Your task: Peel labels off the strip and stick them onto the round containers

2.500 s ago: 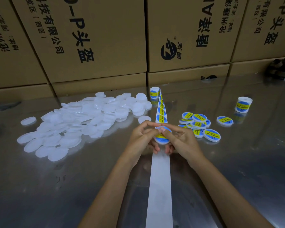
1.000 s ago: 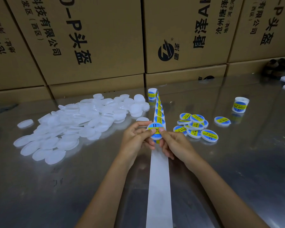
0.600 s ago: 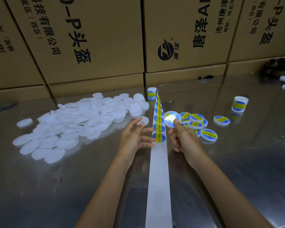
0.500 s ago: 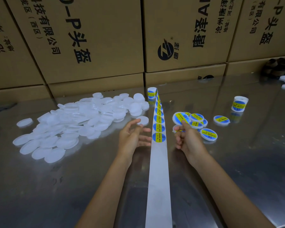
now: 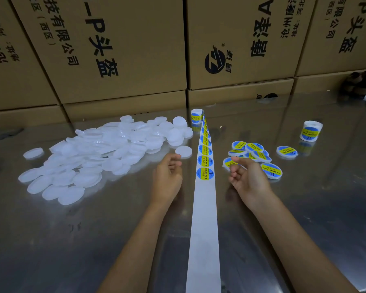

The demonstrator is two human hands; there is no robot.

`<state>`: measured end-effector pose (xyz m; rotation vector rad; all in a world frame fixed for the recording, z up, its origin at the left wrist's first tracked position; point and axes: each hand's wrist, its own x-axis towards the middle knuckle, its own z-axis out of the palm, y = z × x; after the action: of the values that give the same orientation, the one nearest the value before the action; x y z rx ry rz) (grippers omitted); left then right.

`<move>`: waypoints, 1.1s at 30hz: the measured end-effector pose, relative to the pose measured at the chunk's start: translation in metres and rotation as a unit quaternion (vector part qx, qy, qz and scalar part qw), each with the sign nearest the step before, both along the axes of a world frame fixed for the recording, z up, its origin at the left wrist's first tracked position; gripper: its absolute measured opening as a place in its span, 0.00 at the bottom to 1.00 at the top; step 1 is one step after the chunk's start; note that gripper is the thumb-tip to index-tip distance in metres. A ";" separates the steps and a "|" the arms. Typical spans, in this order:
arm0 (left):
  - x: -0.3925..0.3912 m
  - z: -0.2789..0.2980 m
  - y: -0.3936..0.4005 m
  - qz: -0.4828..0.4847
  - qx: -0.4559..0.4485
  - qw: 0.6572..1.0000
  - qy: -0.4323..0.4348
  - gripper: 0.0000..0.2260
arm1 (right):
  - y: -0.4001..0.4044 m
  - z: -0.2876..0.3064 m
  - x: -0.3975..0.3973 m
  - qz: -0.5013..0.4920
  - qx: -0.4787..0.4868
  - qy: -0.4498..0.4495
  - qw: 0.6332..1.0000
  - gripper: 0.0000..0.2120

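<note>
Both hands, left hand [image 5: 167, 176] and right hand [image 5: 248, 178], flank the strip [image 5: 204, 208], fingers loosely curled, empty.

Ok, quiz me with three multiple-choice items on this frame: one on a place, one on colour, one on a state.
1. The unlabelled white containers lie on which side of the label strip?
A. person's left
B. person's right
C. on top of it

2. What colours are the labels on the strip?
A. red and white
B. blue and yellow
C. green and black

3. What does the right hand hold?
A. a container
B. a label roll
C. nothing

Answers: 1 A, the white pile sits left of the strip; 2 B, blue rounds with a yellow band; 3 C, its fingers are loosely curled and empty.
</note>
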<state>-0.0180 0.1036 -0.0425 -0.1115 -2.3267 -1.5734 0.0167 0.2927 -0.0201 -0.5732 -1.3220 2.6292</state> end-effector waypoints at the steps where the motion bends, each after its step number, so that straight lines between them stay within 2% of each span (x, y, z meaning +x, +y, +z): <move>1: 0.000 -0.001 0.000 -0.001 -0.022 1.000 0.002 0.14 | -0.002 0.000 0.000 0.005 0.028 0.000 1.000 0.08; 5: -0.004 -0.002 0.000 0.003 -0.066 0.998 -0.005 0.15 | -0.012 -0.004 -0.003 0.008 0.157 -0.002 0.988 0.08; 7: -0.010 -0.001 0.000 0.029 -0.072 0.997 -0.018 0.12 | -0.017 -0.009 -0.005 -0.006 0.233 0.022 0.972 0.07; 9: -0.018 -0.001 0.001 0.061 -0.056 0.996 -0.020 0.07 | -0.021 -0.012 -0.009 -0.034 0.340 0.065 0.938 0.06; 11: -0.027 0.000 0.003 0.086 -0.050 0.995 -0.019 0.05 | -0.023 -0.013 -0.011 -0.049 0.450 0.113 0.885 0.05; 13: -0.037 0.001 0.005 0.102 -0.069 0.992 -0.027 0.04 | -0.024 -0.015 -0.012 -0.037 0.518 0.139 0.843 0.05; 15: -0.049 0.000 0.008 0.117 -0.126 0.985 -0.033 0.08 | -0.026 -0.018 -0.012 -0.023 0.562 0.156 0.812 0.06; 19: -0.070 -0.001 0.014 0.099 -0.213 0.972 -0.024 0.14 | -0.029 -0.021 -0.016 -0.022 0.614 0.175 0.770 0.06; 22: -0.085 -0.002 0.016 0.090 -0.236 0.967 -0.042 0.20 | -0.028 -0.023 -0.021 -0.017 0.625 0.166 0.763 0.06; 24: -0.091 -0.003 0.017 0.090 -0.289 0.951 -0.054 0.24 | -0.028 -0.024 -0.023 -0.014 0.628 0.164 0.760 0.06; 27: -0.093 -0.004 0.018 0.088 -0.338 0.935 -0.054 0.22 | -0.028 -0.025 -0.025 -0.009 0.634 0.157 0.757 0.06; 30: -0.090 -0.003 0.015 0.076 -0.313 0.944 -0.064 0.20 | -0.026 -0.027 -0.025 0.014 0.647 0.146 0.748 0.08; 33: -0.085 -0.002 0.008 0.037 -0.188 0.978 -0.088 0.19 | -0.026 -0.028 -0.024 0.031 0.655 0.136 0.743 0.12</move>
<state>-0.1029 0.1115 -0.0450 0.0267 -2.7100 -1.1322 -0.0074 0.2668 -0.0479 0.1045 -2.4886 1.0842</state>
